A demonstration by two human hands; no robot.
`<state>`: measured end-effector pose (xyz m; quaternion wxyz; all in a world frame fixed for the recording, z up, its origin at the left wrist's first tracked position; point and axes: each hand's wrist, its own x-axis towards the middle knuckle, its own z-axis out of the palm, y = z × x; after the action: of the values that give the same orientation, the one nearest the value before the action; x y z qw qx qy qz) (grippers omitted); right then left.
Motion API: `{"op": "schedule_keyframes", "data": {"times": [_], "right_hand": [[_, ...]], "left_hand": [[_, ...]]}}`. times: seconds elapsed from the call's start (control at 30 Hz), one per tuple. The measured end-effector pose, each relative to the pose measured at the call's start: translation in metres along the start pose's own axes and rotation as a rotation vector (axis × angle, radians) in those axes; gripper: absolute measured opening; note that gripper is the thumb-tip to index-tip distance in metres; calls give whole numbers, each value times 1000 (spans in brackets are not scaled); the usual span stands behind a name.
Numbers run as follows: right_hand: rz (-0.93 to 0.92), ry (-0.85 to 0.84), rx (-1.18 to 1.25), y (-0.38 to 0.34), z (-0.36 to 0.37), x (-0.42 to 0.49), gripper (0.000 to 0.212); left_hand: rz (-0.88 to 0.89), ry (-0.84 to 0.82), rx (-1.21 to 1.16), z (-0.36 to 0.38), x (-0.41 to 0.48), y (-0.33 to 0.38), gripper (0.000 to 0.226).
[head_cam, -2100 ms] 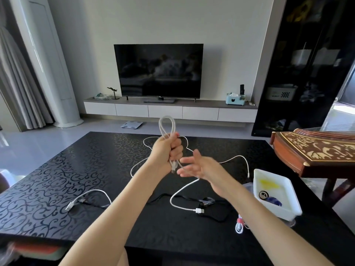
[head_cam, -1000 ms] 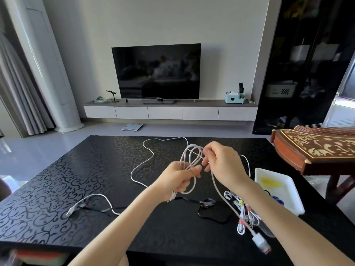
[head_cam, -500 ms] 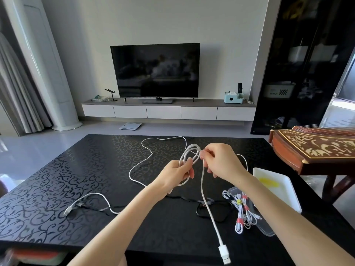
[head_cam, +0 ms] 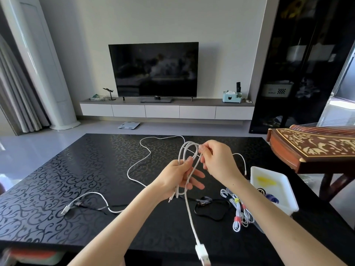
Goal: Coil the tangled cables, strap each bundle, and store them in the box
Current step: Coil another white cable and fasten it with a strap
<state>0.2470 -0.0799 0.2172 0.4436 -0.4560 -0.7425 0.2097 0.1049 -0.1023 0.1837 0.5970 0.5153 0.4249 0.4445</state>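
Fingers (head_cam: pixel 197 172) of the left hand (head_cam: pixel 176 179) pinch a white cable's (head_cam: pixel 190 144) loops above the desk (head_cam: pixel 76 169). The right hand's (head_cam: pixel 217 162) fingers clamp the loop top. Its plug (head_cam: pixel 202 254) dangles. A strapped bundle (head_cam: pixel 238 208) lies beside the box (head_cam: pixel 280 192).

Glossy black patterned table (head_cam: pixel 57 179), smooth white plastic box (head_cam: pixel 288 191), lacquered wooden zither (head_cam: pixel 311 148)

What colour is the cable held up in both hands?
White. The cable shows best in the head view, hanging against the dark table.

Head-worn wide view, forward and down over table (head_cam: pixel 57 179).
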Motion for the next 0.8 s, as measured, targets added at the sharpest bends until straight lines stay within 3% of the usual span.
{"op": "schedule_keyframes", "data": {"times": [0.4, 0.5, 0.6, 0.7, 0.8], "right_hand": [[24, -9, 49, 4, 5, -3, 20], [-42, 24, 0, 7, 5, -6, 8], [-224, 20, -71, 17, 4, -27, 34], [-524, -218, -155, 28, 2, -55, 52], [-672, -322, -123, 33, 7, -73, 37]], "left_hand": [[20, -55, -16, 1, 0, -7, 27], [35, 31, -92, 2, 2, -5, 29], [48, 141, -234, 0, 5, 5, 33], [55, 224, -380, -6, 9, 16, 33], [55, 270, -453, -6, 12, 22, 34]]}}
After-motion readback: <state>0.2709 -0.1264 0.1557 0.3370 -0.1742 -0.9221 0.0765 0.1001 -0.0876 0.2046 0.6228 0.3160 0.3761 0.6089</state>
